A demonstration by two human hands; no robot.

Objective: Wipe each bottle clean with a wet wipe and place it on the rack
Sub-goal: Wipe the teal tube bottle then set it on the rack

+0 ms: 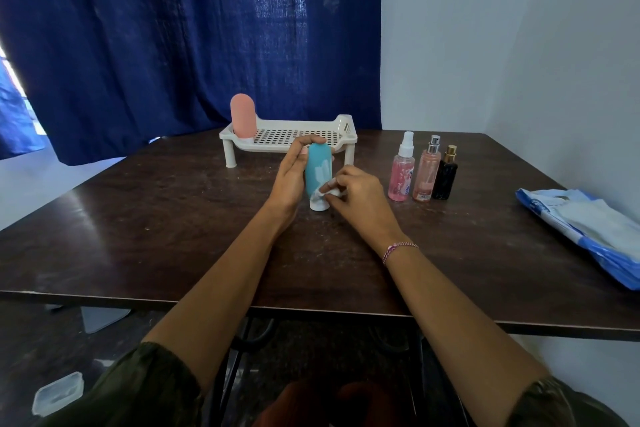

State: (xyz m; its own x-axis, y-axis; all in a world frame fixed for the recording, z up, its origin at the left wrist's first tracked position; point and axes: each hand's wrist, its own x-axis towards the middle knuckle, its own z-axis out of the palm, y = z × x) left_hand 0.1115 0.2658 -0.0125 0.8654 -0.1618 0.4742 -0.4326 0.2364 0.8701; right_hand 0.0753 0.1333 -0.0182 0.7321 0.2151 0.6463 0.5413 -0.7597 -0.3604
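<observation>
Head view: wiping the teal bottle, rack placement not yet done.

Fingers (334, 184) of the right hand (356, 191) pinch a wadded wipe (323, 196) against the teal bottle (318, 170) low down, just above its white cap. The left hand (291, 177) curls round the bottle's upper end, holding it upright, cap down on the table (173, 218). The rack (343, 125) sits at twelve o'clock from the bottle, with a pink bottle (243, 116) at its nine o'clock end. Three spray bottles (426, 173) wait at three o'clock, and the wipe pack (588, 222) lies beyond them near four. The step in hand looks like wiping. The next move likely calls for a firm left grip on a damp surface, then a lift to twelve o'clock onto the open grid.
</observation>
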